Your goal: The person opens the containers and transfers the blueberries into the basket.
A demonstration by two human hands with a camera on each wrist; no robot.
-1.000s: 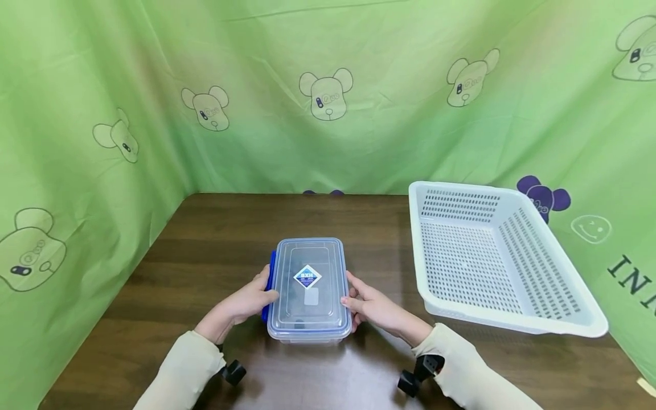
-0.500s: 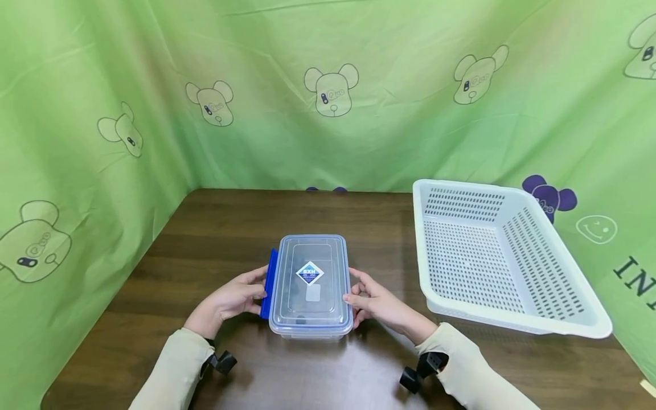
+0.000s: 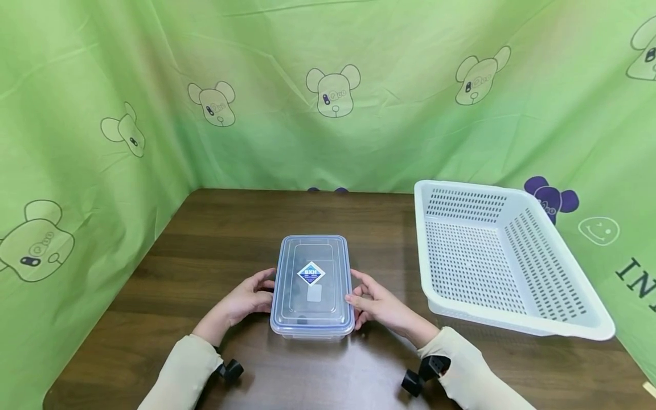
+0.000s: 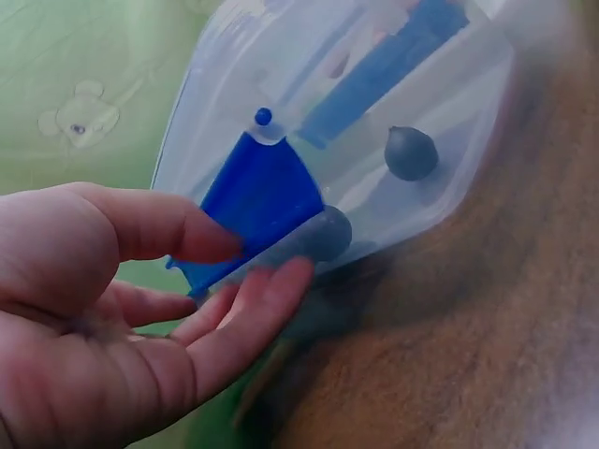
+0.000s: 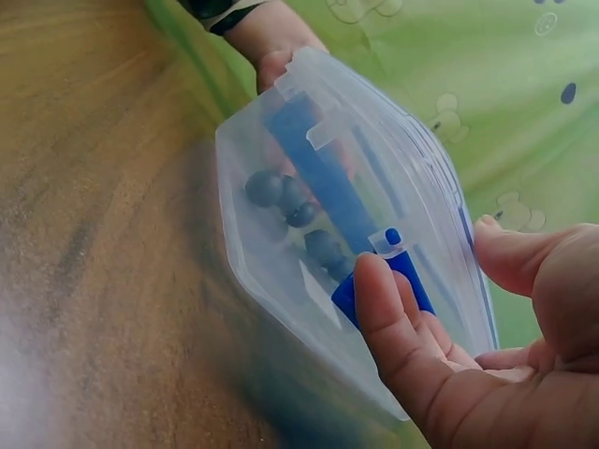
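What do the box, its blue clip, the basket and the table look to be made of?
Box: probably glossy clear plastic; dark round things show through its wall.
Blue clip: likely plastic, evenly coloured with a smooth face.
Basket: seemingly moulded white plastic, with regular slots.
Table: brown grain and soft sheen; wood or laminate, unclear.

Green cloth backdrop (image 3: 266, 148) — cartoon heads (image 3: 335, 94), brown table (image 3: 225, 228) — pale sheen (image 3: 318, 387)

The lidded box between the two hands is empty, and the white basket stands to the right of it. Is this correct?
Not quite: the lidded box is not empty; the right wrist view shows dark round things inside. The white basket does stand to its right.
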